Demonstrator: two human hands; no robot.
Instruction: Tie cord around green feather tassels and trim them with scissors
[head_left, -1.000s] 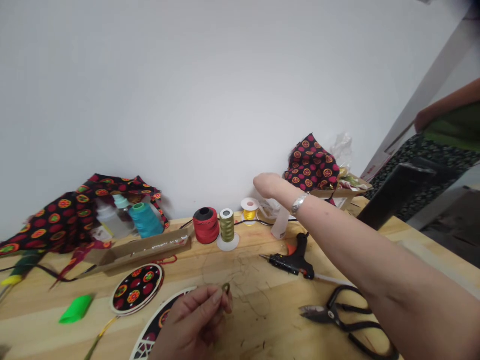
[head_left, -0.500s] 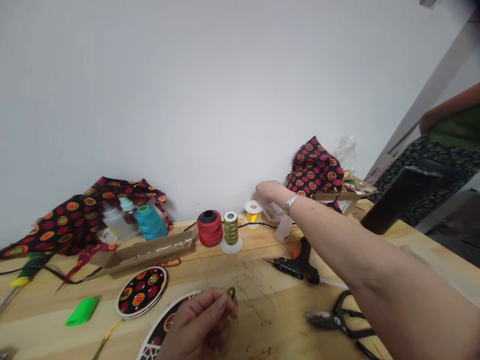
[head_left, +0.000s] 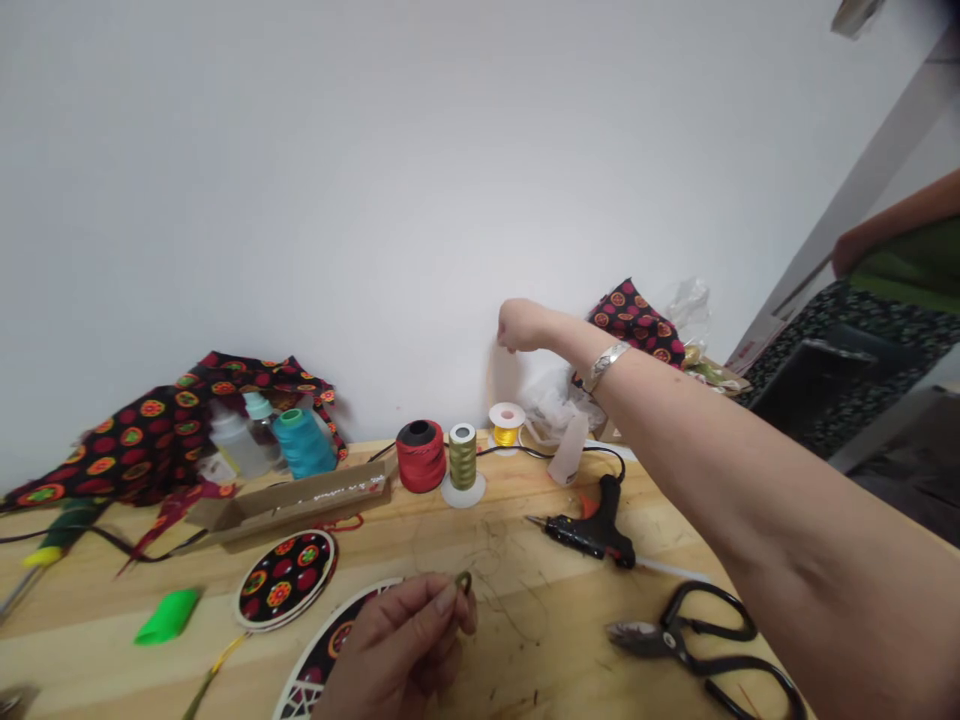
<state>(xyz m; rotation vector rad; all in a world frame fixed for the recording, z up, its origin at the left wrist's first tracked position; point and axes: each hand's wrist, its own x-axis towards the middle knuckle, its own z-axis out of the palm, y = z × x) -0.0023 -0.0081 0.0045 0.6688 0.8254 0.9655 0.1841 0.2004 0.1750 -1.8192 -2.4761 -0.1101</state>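
My left hand (head_left: 409, 645) is low in front of me, fingers pinched on a small olive-green loop of thread (head_left: 463, 581) above a round patterned piece (head_left: 319, 655). My right hand (head_left: 519, 325) is raised and closed in a pinch, high above the olive-green thread spool (head_left: 463, 455); what it holds is too fine to see. A silver bracelet (head_left: 604, 365) is on that wrist. Beside the green spool stand a red spool (head_left: 420, 455) and a small yellow spool (head_left: 506, 425).
The wooden table (head_left: 525, 620) carries a black glue gun (head_left: 592, 530), black scissors (head_left: 705, 645), a patterned disc (head_left: 283, 580), a cardboard strip (head_left: 300, 500), a teal spool (head_left: 302, 443), bottles, patterned fabric (head_left: 157, 430) and a green clip (head_left: 169, 615). Another person sits at far right (head_left: 900, 270).
My right hand rose from just above the spools to well above them, still closed. My left hand stayed in place with the loop.
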